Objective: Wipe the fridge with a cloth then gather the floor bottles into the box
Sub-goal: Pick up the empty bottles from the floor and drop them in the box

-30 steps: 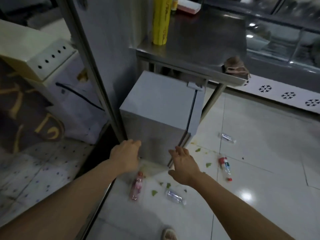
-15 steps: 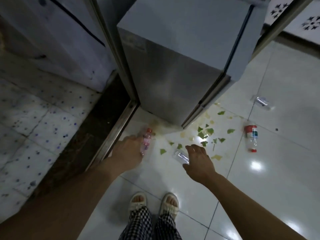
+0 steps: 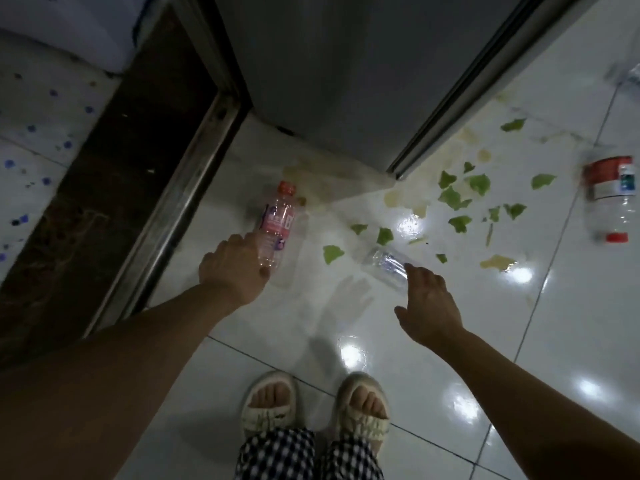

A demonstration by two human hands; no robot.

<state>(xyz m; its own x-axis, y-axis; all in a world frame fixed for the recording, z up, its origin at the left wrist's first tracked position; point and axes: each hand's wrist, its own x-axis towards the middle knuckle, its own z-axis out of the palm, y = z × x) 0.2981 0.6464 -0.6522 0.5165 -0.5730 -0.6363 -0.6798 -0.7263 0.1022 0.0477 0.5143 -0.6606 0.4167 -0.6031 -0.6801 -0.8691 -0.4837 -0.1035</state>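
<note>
Currently the bottle-gathering step is judged to be in hand; no cloth is seen, and the box is not in view. Both arms are reached down at once, apparently so that two bottles can be lifted in one stoop.

Left hand [image 3: 233,268]: laid against the lower end of the pink-labelled bottle [image 3: 275,225], thumb at its base, fingers along its left side. The hand is curled round it but not yet closed; contact is seen, a full grip is not.

Right hand [image 3: 429,303]: spread open, fingertips touching or just short of the clear bottle [image 3: 386,266]; which of the two cannot be told. Nothing is held.

Both bottles are lying on their sides on the floor [image 3: 571,306], just in front of the fridge [image 3: 346,74]. The pink one is pointed cap-first at the fridge corner; the clear one is angled beside it. A third, the red-labelled bottle [image 3: 611,197], is lying well apart to the right, cap toward the person. A fourth object at the upper right edge is too cropped to be identified.

Green leaf scraps [image 3: 457,199] and yellowish smears are scattered between the bottles, so the glossy tile is likely slippery. The sandalled feet [image 3: 315,410] are planted clear of the mess. Being round, the clear bottle could be rolled away if only nudged; a firm wrap is called for.
</note>
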